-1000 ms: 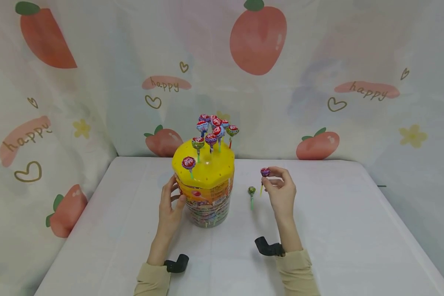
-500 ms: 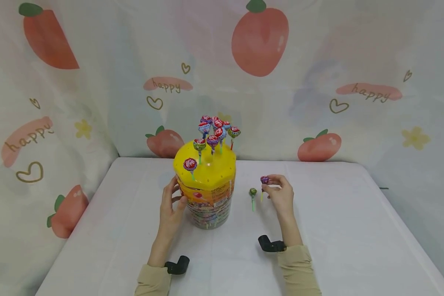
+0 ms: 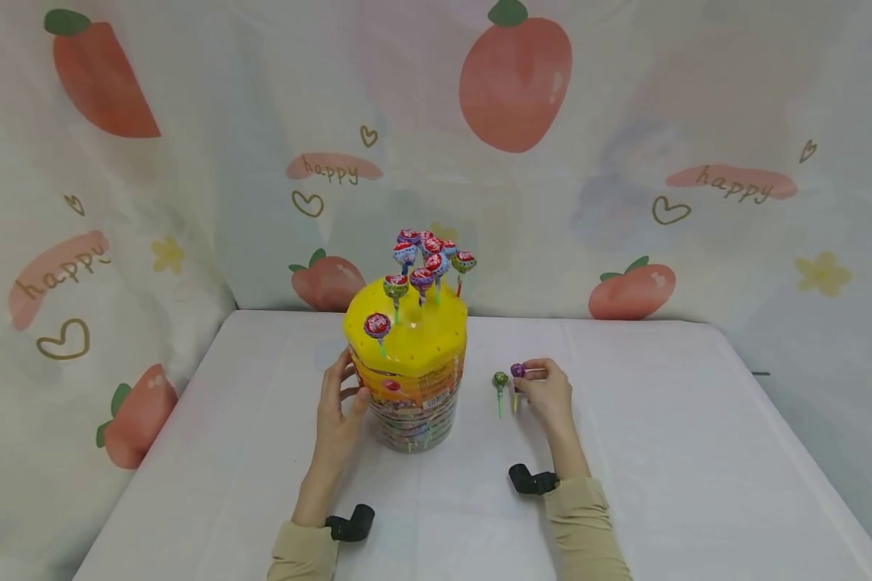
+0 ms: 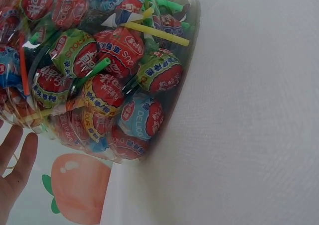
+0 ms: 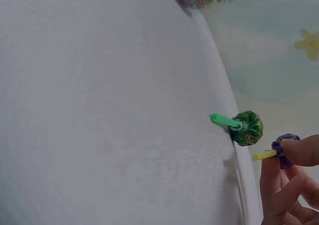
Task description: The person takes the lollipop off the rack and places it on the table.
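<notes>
My right hand (image 3: pixel 548 395) could pass over the white table (image 3: pixel 698 436) toward the frame's right edge. Around the frame's centre, the yellow-lidded jar (image 3: pixel 412 379) blocks me, a green lollipop (image 3: pixel 500 379) lying between jar and hand.
</notes>
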`<state>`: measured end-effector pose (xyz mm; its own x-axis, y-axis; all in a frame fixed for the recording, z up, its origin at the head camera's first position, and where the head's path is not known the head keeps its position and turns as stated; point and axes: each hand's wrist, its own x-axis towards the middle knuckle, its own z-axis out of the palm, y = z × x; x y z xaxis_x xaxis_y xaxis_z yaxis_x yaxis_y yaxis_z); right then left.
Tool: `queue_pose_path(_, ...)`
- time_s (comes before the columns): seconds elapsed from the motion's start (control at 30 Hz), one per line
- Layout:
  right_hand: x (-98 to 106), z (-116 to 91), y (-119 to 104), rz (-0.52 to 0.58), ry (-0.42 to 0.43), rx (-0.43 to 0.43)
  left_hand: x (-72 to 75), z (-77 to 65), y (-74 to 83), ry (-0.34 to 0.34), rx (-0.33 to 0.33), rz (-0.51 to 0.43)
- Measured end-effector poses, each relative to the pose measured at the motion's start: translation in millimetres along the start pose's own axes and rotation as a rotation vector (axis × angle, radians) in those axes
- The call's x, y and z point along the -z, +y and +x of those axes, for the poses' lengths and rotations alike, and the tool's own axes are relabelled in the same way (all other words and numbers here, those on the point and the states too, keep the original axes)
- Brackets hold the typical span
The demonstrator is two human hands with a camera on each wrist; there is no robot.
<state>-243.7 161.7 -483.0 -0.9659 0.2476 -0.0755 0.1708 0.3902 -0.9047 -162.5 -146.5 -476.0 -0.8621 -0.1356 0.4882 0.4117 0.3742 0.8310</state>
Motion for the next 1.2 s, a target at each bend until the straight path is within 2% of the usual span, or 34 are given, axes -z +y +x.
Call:
queue_pose_path(0.37, -6.4, 1.1, 7.6, -0.116, 0.016, -0.001, 0.2, -0.5, 2.7, -0.001, 0.003, -0.002)
queue_pose_path(0.67, -9.1, -3.3, 5.4, -0.256, 0.054, 0.039, 0.0, -0.3, 0.8, -0.009, -0.006, -0.012)
queue_pose_path(0.83, -8.7, -6.6, 3.1, -0.286, 0.057, 0.056, 0.0, 0.2, 3.4, -0.013, -0.003, -0.018)
queue_pose_path(1.07, -5.8, -8.6, 3.2, -0.305, 0.065, 0.073, -0.8, 0.4, 6.7, -0.015, 0.034, -0.015)
queue_pose_path(1.2, -2.6, -9.5, 0.2, -0.303, 0.078, 0.089, 1.1, 0.8, 17.4, -0.022, 0.054, -0.021)
